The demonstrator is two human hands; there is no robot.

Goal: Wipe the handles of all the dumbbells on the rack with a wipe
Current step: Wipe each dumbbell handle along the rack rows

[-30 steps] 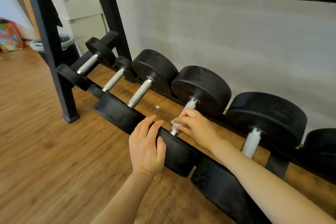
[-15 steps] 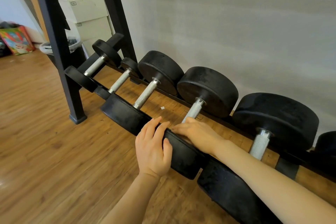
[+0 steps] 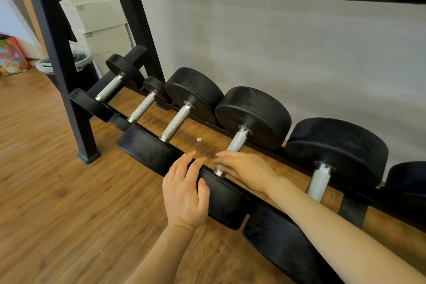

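Knurled steel shows on the dumbbell handle (image 3: 238,142) on the rack's (image 3: 57,37) lower shelf. My right hand (image 3: 244,169) lies over its near end; any wipe beneath is hidden. My left hand (image 3: 184,193) rests flat, fingers relaxed, on the near weight head (image 3: 227,203).

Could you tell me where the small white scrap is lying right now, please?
In the head view, the white scrap lies on the wooden floor under the rack, between two dumbbell handles, just beyond the left hand.
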